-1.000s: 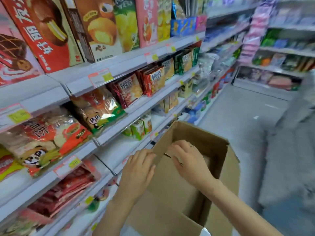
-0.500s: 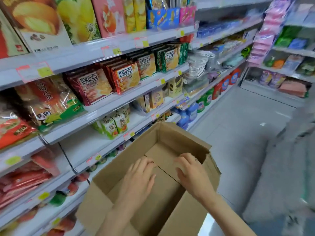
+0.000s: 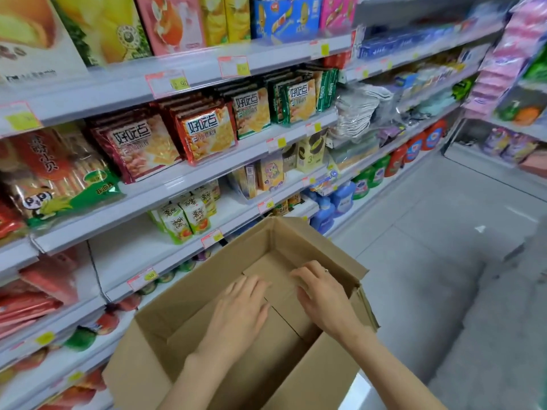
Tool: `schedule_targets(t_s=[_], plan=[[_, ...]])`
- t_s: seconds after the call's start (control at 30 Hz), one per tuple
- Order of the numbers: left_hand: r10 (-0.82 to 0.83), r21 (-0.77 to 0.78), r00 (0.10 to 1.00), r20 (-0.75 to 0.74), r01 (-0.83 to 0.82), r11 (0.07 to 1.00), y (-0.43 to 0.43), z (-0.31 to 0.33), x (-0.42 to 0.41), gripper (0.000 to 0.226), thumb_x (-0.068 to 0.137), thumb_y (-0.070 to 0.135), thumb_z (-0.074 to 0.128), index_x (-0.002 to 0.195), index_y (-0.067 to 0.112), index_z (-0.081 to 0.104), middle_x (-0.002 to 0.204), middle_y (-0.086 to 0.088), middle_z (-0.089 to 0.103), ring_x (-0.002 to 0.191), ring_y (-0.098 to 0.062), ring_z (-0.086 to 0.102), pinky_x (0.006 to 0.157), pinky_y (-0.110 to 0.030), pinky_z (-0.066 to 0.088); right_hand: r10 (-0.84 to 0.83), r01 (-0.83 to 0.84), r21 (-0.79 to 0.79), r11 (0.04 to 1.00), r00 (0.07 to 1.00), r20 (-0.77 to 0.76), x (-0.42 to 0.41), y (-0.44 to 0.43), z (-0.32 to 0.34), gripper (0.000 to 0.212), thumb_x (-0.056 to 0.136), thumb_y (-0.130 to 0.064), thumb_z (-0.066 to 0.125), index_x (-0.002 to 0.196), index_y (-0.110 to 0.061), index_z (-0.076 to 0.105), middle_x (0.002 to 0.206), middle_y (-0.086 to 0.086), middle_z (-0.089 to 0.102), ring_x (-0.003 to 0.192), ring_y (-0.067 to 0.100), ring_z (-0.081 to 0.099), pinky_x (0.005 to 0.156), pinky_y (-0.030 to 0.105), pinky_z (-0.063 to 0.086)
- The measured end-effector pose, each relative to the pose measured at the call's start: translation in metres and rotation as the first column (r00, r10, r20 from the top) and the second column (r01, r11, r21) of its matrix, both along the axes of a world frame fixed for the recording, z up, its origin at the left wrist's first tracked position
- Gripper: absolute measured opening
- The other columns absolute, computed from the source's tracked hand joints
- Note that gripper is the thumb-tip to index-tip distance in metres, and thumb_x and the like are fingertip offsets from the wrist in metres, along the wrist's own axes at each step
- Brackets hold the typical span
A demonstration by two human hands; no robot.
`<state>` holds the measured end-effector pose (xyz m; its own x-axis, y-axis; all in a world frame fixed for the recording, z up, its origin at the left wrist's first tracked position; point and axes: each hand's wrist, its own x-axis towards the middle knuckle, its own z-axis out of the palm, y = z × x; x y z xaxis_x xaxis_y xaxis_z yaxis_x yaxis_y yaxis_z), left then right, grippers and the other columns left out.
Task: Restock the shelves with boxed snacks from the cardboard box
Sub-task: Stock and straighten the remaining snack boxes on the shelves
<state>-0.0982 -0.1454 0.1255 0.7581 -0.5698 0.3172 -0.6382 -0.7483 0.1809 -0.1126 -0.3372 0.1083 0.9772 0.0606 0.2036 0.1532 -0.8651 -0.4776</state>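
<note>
Head view, rectangular matte cardboard box (image 3: 192, 300)

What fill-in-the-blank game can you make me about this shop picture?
1. The left hand and right hand are both ____ the cardboard box.
2. The snack shelves stand on the person's ____ side.
3. The detergent bottles nearest the cardboard box are coloured ____.
Missing words: inside, left, blue.
</note>
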Motion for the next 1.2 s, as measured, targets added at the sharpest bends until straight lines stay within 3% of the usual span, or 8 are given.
schedule_targets(t_s=[0.23, 0.43, 0.57, 0.67, 0.8, 0.9, 1.0, 1.2], plan=[[0.074, 0.113, 0.997, -0.001, -0.073, 0.991, -0.032, -0.014, 0.053, 0.033, 0.064, 0.028, 0.08, 0.093, 0.019, 0.066, 0.088, 0.006, 0.06, 0.075, -0.013, 0.061, 0.062, -0.024, 0.05, 0.098, -0.101, -0.038, 0.994, 0.993, -0.06, 0.055, -0.032, -0.009, 0.027, 0.08, -0.012, 0.058, 0.106, -0.016, 0.064, 0.098, 0.002, 0.056, 0.077, 0.021, 0.058, 0.065, 0.025, 0.042], [0.186, 0.165, 0.982, 0.017, -0.187, 0.969, -0.069, -0.031, 0.131, 0.035, 0.057, 0.023, 0.086, 0.086, 0.017, 0.068, 0.085, 0.003, 0.064, 0.075, -0.016, 0.063, 0.072, -0.023, 0.042, 0.187, -0.188, -0.004, 0.982, 0.977, -0.102, 0.144, -0.091, -0.021, 0.027, 0.088, -0.014, 0.055, 0.114, -0.017, 0.059, 0.111, 0.003, 0.053, 0.09, 0.023, 0.057, 0.074, 0.03, 0.045], [0.341, 0.193, 0.939, 0.036, -0.342, 0.92, -0.102, -0.044, 0.191, 0.035, 0.052, 0.016, 0.087, 0.08, 0.011, 0.067, 0.079, -0.004, 0.064, 0.069, -0.023, 0.063, 0.061, -0.027, 0.049, 0.268, -0.269, 0.001, 0.963, 0.958, -0.097, 0.218, -0.124, -0.031, 0.031, 0.084, -0.01, 0.056, 0.111, -0.025, 0.056, 0.104, 0.005, 0.058, 0.087, 0.028, 0.057, 0.064, 0.036, 0.05], [0.479, 0.18, 0.877, 0.039, -0.478, 0.86, -0.12, -0.053, 0.234, 0.032, 0.052, 0.013, 0.086, 0.077, 0.01, 0.066, 0.071, -0.004, 0.063, 0.061, -0.023, 0.061, 0.052, -0.027, 0.047, 0.344, -0.346, -0.029, 0.938, 0.936, -0.07, 0.274, -0.134, -0.036, 0.019, 0.081, -0.009, 0.055, 0.097, -0.013, 0.064, 0.094, 0.004, 0.058, 0.079, 0.03, 0.06, 0.056, 0.026, 0.037], [0.683, 0.128, 0.728, -0.054, -0.673, 0.728, -0.128, -0.069, 0.286, 0.025, 0.074, 0.019, 0.075, 0.093, 0.005, 0.064, 0.081, -0.01, 0.064, 0.076, -0.03, 0.063, 0.06, -0.035, 0.049, 0.29, -0.288, 0.041, 0.957, 0.955, -0.066, 0.346, -0.126, -0.059, 0.035, 0.09, -0.014, 0.053, 0.124, -0.013, 0.056, 0.12, 0.011, 0.053, 0.103, 0.031, 0.055, 0.071, 0.034, 0.042], [0.794, 0.083, 0.572, -0.204, -0.798, 0.596, -0.128, -0.086, 0.323, 0.039, 0.09, 0.038, 0.056, 0.116, 0.009, 0.053, 0.109, -0.007, 0.061, 0.105, -0.026, 0.056, 0.08, -0.038, 0.045, 0.209, -0.195, 0.192, 0.962, 0.976, -0.057, 0.389, -0.113, -0.081, 0.05, 0.088, -0.012, 0.058, 0.136, -0.014, 0.044, 0.128, 0.012, 0.047, 0.114, 0.032, 0.049, 0.078, 0.038, 0.044], [0.824, 0.016, 0.482, -0.298, -0.861, 0.509, -0.127, -0.108, 0.361, 0.054, 0.088, 0.049, 0.054, 0.126, 0.011, 0.044, 0.122, -0.004, 0.055, 0.116, -0.023, 0.048, 0.088, -0.035, 0.042, 0.065, -0.04, 0.366, 0.93, 0.996, -0.057, 0.422, -0.102, -0.105, 0.069, 0.084, -0.016, 0.066, 0.143, -0.01, 0.03, 0.132, 0.014, 0.041, 0.122, 0.029, 0.041, 0.089, 0.032, 0.038], [0.831, -0.032, 0.476, -0.288, -0.872, 0.488, -0.129, -0.142, 0.416, 0.06, 0.086, 0.051, 0.055, 0.121, 0.003, 0.044, 0.12, -0.015, 0.053, 0.114, -0.03, 0.047, 0.089, -0.037, 0.038, -0.072, 0.063, 0.461, 0.885, 0.997, 0.001, 0.466, -0.074, -0.145, 0.109, 0.07, -0.034, 0.08, 0.148, -0.005, 0.009, 0.144, 0.017, 0.029, 0.131, 0.028, 0.027, 0.105, 0.038, 0.029]])
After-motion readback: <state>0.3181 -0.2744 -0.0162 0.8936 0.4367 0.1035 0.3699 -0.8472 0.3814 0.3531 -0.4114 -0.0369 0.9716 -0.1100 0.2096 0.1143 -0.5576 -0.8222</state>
